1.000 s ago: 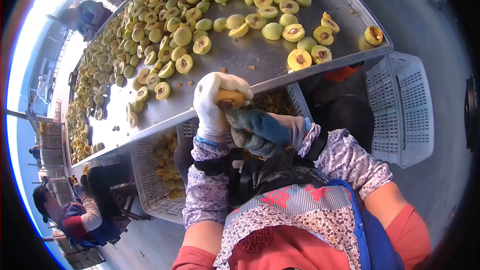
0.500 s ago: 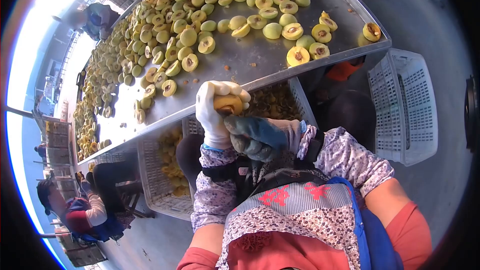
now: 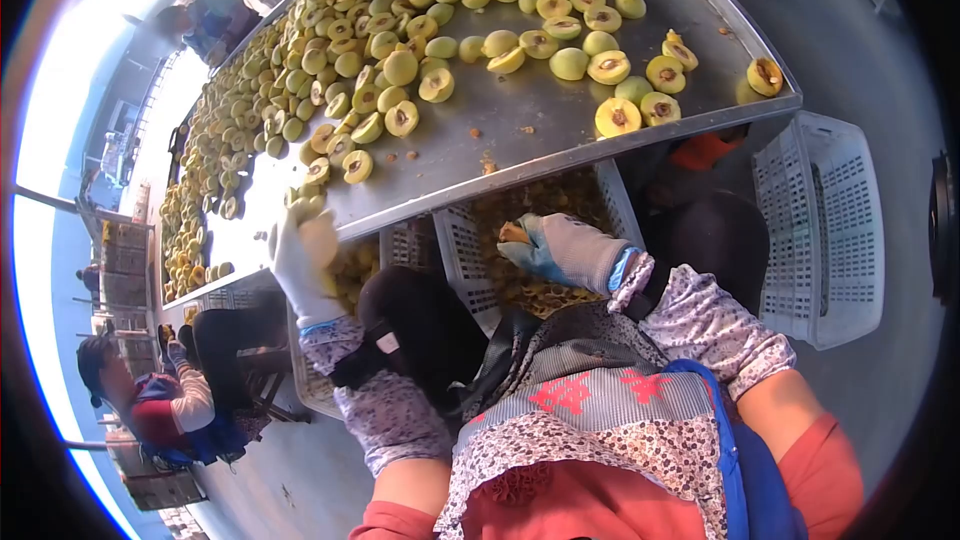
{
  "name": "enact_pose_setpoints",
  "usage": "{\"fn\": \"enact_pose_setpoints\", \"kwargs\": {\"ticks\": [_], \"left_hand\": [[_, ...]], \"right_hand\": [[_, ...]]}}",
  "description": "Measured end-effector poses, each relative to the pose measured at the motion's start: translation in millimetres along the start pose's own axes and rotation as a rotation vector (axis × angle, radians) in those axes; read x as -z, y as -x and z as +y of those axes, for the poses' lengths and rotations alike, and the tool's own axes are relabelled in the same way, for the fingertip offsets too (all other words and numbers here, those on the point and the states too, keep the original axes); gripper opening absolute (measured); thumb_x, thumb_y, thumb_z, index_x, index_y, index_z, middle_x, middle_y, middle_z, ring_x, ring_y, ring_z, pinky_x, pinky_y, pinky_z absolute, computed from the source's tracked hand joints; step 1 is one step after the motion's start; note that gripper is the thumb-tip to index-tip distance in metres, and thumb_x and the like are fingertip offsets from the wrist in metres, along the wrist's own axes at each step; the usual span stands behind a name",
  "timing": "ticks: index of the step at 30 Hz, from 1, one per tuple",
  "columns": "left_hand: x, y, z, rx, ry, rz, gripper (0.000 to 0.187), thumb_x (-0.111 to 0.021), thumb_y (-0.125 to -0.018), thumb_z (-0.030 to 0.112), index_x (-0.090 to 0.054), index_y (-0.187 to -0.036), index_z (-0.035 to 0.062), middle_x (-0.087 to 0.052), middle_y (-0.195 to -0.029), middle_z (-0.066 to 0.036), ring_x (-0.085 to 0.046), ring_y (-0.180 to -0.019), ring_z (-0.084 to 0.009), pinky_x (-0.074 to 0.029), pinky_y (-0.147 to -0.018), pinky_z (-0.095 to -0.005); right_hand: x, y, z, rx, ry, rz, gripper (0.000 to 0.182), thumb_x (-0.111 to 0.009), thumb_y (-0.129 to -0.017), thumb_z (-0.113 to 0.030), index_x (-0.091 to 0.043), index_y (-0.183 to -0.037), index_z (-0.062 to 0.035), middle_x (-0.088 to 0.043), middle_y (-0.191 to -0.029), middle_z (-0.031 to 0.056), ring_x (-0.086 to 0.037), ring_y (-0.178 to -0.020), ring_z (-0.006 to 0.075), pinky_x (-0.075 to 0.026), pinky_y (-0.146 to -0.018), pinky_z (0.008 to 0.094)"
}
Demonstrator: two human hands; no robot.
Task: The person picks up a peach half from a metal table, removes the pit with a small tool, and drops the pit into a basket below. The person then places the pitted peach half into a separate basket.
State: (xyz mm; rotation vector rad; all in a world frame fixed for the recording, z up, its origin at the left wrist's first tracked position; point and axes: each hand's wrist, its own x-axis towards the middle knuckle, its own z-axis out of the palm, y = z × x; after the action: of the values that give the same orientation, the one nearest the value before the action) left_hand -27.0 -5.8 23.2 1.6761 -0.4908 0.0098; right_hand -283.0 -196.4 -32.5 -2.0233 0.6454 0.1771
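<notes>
My left hand (image 3: 293, 265), in a white glove and smeared by motion, is at the table's near edge, above a crate of yellow fruit. A pale yellow peach half (image 3: 320, 238), also blurred, shows at its fingers. My right hand (image 3: 565, 248), in a grey glove with blue-stained fingers, is closed on a small orange-brown piece (image 3: 513, 233) that I cannot make out further. It is above a crate (image 3: 462, 252) of brownish-yellow scraps. Many halved, greenish-yellow peaches (image 3: 401, 118) lie on the metal table (image 3: 450, 165), some with brown centres facing up.
Under the table's left part stands the crate (image 3: 312, 380) of yellow fruit. An upright white crate (image 3: 825, 230) is at the right, beyond my knee (image 3: 715, 245). One person (image 3: 150, 400) sits at the lower left; another (image 3: 210, 25) is at the table's far left.
My hands, together around a fruit before, have come apart. The left has swung left and down with the peach half; the right has lowered over the scrap crate. The view has shifted slightly.
</notes>
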Motion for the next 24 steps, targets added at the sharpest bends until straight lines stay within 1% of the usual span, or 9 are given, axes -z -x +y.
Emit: {"fn": "enact_pose_setpoints", "kwargs": {"ticks": [1, 2, 4, 5, 11, 12, 16, 18, 24], "left_hand": [[23.0, -21.7, -14.3, 0.266, 0.105, 0.083, 0.024, -0.071, -0.087, 0.012, -0.066, -0.107, -0.0001, -0.069, -0.097, -0.011, -0.066, -0.079, -0.0201, -0.055, -0.069, -0.0305], [28.7, -27.5, -15.6, 0.263, 0.099, 0.088, 0.024, -0.071, -0.087, 0.012, -0.066, -0.107, -0.0001, -0.069, -0.097, -0.011, -0.066, -0.079, -0.0201, -0.055, -0.069, -0.0305], [32.3, -39.1, -18.1, 0.130, -0.676, 0.151, 0.036, -0.070, -0.088, 0.029, -0.069, -0.111, 0.0011, -0.070, -0.095, -0.010, -0.065, -0.084, -0.0188, -0.051, -0.076, -0.0309], [29.0, -50.6, -22.8, 0.129, -0.673, 0.154, 0.036, -0.070, -0.088, 0.029, -0.069, -0.111, 0.0011, -0.070, -0.095, -0.010, -0.065, -0.084, -0.0188, -0.051, -0.076, -0.0309], [-48.0, -98.7, -73.8, 0.143, -0.676, -0.358, 0.058, -0.073, -0.080, 0.038, -0.063, -0.127, 0.0055, -0.072, -0.102, -0.012, -0.066, -0.092, -0.0223, -0.050, -0.087, -0.0342], [-62.8, -92.4, -73.5, 0.037, -0.996, -0.330, 0.058, -0.073, -0.078, 0.037, -0.062, -0.127, 0.0080, -0.072, -0.101, -0.014, -0.067, -0.092, -0.0242, -0.051, -0.088, -0.0358], [-75.7, -94.8, -71.7, 0.026, -0.811, -0.447, 0.045, -0.074, -0.078, 0.025, -0.063, -0.119, 0.0095, -0.070, -0.096, -0.010, -0.068, -0.090, -0.0199, -0.053, -0.083, -0.0333], [-83.6, -83.4, -60.4, 0.360, -0.166, -0.480, 0.041, -0.075, -0.081, 0.019, -0.062, -0.119, 0.0116, -0.068, -0.103, -0.006, -0.066, -0.092, -0.0161, -0.054, -0.080, -0.0315], [-119.0, 7.3, 29.1, 0.254, 0.236, -0.662, 0.033, -0.063, -0.092, 0.015, -0.057, -0.123, 0.0069, -0.065, -0.117, -0.009, -0.063, -0.104, -0.0165, -0.051, -0.085, -0.0277]], "right_hand": [[-2.7, -3.0, -0.7, 0.009, -0.003, -0.003, 0.046, -0.061, -0.095, -0.045, -0.063, -0.120, -0.0059, -0.069, -0.112, 0.0215, -0.064, -0.109, 0.0413, -0.051, -0.093, 0.0449], [-7.6, -5.7, 0.1, 0.059, 0.047, 0.060, 0.044, -0.062, -0.094, -0.044, -0.062, -0.115, -0.0051, -0.069, -0.104, 0.0229, -0.065, -0.103, 0.0422, -0.051, -0.088, 0.0461], [-9.5, -8.3, -4.8, 0.113, 0.101, 0.121, 0.043, -0.063, -0.093, -0.043, -0.062, -0.110, -0.0042, -0.070, -0.096, 0.0244, -0.066, -0.098, 0.0432, -0.052, -0.083, 0.0472], [-6.9, -8.6, -9.2, 0.122, 0.073, 0.082, 0.042, -0.063, -0.093, -0.043, -0.061, -0.112, -0.0053, -0.070, -0.100, 0.0228, -0.066, -0.101, 0.0415, -0.052, -0.087, 0.0473], [-5.3, -16.7, -11.1, 0.196, 0.051, 0.132, 0.038, -0.065, -0.092, -0.039, -0.060, -0.113, -0.0071, -0.071, -0.101, 0.0213, -0.067, -0.101, 0.0397, -0.053, -0.088, 0.0479], [-5.3, -17.5, -14.0, 0.186, 0.061, 0.152, 0.038, -0.065, -0.092, -0.038, -0.060, -0.113, -0.0070, -0.071, -0.100, 0.0213, -0.067, -0.100, 0.0401, -0.053, -0.087, 0.0482], [-7.5, -20.3, -23.7, 0.228, 0.004, 0.270, 0.035, -0.064, -0.093, -0.036, -0.059, -0.112, -0.0078, -0.070, -0.100, 0.0219, -0.068, -0.095, 0.0406, -0.054, -0.082, 0.0472], [-13.4, -30.7, -21.1, 0.278, -0.117, 0.300, 0.032, -0.063, -0.094, -0.036, -0.059, -0.110, -0.0080, -0.070, -0.097, 0.0216, -0.069, -0.092, 0.0401, -0.054, -0.079, 0.0462], [-11.4, -42.2, -28.4, 0.382, -0.374, 0.516, 0.026, -0.060, -0.099, -0.033, -0.059, -0.096, -0.0071, -0.064, -0.078, 0.0179, -0.067, -0.076, 0.0390, -0.050, -0.063, 0.0426]]}}
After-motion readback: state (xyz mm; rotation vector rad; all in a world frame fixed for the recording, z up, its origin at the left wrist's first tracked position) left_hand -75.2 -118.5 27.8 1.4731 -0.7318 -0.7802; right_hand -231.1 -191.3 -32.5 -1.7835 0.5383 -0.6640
